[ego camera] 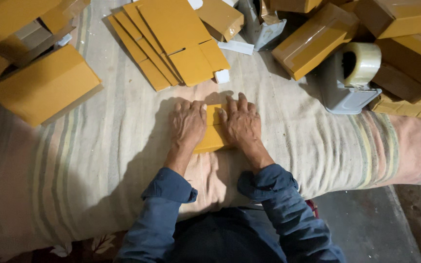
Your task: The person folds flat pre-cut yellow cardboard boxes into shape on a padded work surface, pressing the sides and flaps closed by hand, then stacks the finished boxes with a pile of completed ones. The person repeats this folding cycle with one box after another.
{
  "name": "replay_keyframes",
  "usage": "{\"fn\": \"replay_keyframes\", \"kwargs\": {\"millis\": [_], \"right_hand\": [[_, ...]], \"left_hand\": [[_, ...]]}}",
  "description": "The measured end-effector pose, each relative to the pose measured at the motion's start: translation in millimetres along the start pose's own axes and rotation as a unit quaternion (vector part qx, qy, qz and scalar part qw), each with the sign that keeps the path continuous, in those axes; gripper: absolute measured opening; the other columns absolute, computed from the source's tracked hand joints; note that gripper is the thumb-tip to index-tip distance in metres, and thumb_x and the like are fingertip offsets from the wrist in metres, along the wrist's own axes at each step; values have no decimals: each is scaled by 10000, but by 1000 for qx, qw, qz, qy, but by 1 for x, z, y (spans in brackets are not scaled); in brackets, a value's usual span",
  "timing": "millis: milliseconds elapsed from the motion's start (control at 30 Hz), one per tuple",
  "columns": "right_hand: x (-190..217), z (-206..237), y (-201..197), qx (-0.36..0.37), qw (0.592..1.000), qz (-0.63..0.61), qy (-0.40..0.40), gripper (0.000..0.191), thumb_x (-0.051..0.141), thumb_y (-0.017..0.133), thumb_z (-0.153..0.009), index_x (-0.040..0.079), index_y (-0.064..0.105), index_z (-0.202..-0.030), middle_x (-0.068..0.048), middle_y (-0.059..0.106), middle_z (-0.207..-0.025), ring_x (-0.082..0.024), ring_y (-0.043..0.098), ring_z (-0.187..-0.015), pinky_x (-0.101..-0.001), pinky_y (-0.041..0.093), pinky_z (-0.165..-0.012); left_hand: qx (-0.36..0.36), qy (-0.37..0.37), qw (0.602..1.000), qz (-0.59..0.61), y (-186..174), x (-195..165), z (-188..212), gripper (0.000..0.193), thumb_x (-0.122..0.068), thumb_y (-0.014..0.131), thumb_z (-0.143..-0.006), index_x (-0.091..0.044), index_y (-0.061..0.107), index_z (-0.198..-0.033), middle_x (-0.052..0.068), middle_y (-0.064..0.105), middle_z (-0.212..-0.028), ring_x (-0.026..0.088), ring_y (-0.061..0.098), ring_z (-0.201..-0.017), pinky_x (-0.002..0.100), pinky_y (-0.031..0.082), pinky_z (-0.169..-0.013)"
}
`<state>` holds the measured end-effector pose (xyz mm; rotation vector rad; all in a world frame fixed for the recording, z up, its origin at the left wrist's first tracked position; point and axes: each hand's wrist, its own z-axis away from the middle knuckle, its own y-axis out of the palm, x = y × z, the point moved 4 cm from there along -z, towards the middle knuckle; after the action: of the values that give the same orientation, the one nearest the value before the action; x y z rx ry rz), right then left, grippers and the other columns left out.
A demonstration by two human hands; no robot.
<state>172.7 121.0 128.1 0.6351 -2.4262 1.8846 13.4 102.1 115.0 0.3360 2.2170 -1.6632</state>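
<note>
both hands are pressing flat, fingers spread: the left hand [188, 122] and right hand [242, 122] are lying side by side on a small yellow cardboard piece [214, 131], mid-scene on the striped cloth [84, 160]. flat box blanks [169, 44] are fanning out beyond; a grey tape dispenser [349, 80] is sitting far right among taped cartons [313, 39], closed.

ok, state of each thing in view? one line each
left hand: flat, palm down on the small box
right hand: flat, pressing the same box
small box: folded flat under both hands
cardboard blanks: unfolded, fanned in a stack
tape dispenser: loaded, standing untouched
taped box: closed, sealed
</note>
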Motion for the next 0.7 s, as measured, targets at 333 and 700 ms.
{"fn": "replay_keyframes", "kwargs": {"millis": [333,700], "right_hand": [[-1,-2,0,46,999,-6,19,560,446,471,-1025,118,517,-1476,-225,448,-1520,-461,523,-1236,-528,443,-1025],[-2,2,-1,18,1000,-13,-1,539,442,523,-1015,104,564,-1433,-198,511,-1474,-438,557,-1207,-511,463,-1021]], "left_hand": [[20,16,999,24,-3,-5,27,555,-356,475,-1033,-167,431,-1553,226,262,-1641,442,185,-1518,624,311,-1132],[50,6,999,-5,-11,-13,33,585,-412,470,-1022,-170,416,-1552,159,276,-1642,405,153,-1531,646,238,-1150]]}}
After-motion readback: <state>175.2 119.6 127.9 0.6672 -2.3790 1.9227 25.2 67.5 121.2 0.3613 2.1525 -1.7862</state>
